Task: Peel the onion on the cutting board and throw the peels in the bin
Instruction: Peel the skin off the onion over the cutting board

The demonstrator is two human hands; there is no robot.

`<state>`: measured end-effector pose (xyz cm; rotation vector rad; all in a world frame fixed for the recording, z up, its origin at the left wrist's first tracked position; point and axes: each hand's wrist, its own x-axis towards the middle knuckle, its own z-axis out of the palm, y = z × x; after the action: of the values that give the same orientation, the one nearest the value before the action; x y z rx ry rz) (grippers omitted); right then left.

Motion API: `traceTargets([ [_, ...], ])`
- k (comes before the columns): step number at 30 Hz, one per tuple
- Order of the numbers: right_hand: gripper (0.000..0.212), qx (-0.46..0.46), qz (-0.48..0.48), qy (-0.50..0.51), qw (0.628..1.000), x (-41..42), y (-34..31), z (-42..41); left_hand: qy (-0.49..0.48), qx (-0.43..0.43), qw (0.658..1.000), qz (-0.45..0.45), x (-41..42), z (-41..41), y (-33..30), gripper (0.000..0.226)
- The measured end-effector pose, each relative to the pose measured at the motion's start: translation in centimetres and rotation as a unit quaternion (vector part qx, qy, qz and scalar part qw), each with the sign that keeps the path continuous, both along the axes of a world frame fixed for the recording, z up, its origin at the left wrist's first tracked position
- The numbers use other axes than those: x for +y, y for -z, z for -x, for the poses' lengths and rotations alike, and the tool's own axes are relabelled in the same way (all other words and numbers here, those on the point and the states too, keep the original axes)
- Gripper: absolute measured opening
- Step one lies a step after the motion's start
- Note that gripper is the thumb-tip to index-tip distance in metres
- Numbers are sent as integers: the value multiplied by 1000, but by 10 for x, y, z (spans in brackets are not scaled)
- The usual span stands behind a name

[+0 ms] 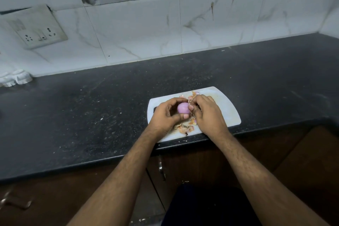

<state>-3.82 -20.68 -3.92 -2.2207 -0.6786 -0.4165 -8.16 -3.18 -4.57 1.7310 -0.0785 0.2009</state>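
onion [183, 109] — sitting mid-cutting board [230, 110], held above it | left hand [166, 114] cupping it from 9 o'clock | right hand [206, 111] pinching its 3 o'clock end | peels [184, 127] lying at 6 and 12 o'clock

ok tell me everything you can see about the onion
The onion is small, rounded and pale purple, its smooth glossy inner layer bare on the side facing the camera. It is held just above the white cutting board, between both hands. The left hand cups it from the left, thumb beneath. The right hand pinches at its right end, where wispy roots or dry skin seem to hang. Its far side is hidden. Loose peels lie on the board below and behind it.
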Motion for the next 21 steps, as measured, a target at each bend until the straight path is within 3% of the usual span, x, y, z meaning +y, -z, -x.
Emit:
traceTargets([
  [4, 7, -18, 6, -20, 1000, -1, 2, 0, 12, 7, 1000, -2, -1, 0, 0, 49],
  [10, 8, 13, -136, -13, 990, -10, 1, -1, -31, -5, 999, 43, 2, -2, 0, 45],
  [15, 33, 69, -59, -2, 996, -1, 6, -6, -46, -16, 997, 52, 3, -1, 0, 43],
  [21, 23, 53, -119, 6, 991, -4, -3, 2, -37, -9, 998, 57, 2, -1, 0, 47],
])
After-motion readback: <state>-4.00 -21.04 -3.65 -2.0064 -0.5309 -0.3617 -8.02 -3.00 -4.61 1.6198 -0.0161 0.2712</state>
